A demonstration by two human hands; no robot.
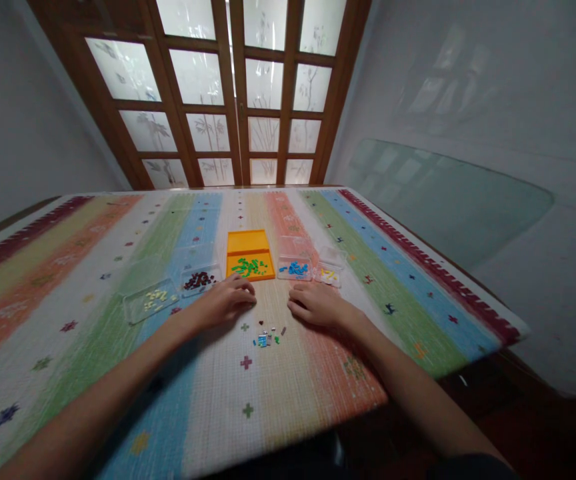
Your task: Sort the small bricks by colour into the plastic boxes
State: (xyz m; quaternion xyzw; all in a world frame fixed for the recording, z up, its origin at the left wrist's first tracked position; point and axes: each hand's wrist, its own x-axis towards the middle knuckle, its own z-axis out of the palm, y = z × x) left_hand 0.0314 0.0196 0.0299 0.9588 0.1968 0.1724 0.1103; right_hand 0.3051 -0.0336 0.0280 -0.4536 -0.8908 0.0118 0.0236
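Observation:
My left hand (232, 297) rests on the striped cloth with its fingers curled in, just in front of an orange case (247, 241); no object shows in it. Green bricks (249, 267) lie in the front half of this opened case. Opposite, my right hand (317, 304) is loosely closed on the cloth, near a clear box (281, 274) of blue bricks (295, 269). Between the hands and nearer to me lies a small blue-and-grey brick piece (263, 341), with several tiny loose bricks (277, 340) scattered around it. The undersides of both hands are hidden.
Left of the case stand a clear box with dark red-brown pieces (199, 281) and another clear box (133, 311) with pale yellow pieces (158, 299). On the right, a small clear box holds yellow pieces (328, 274). The table's front edge (313, 432) runs close to me.

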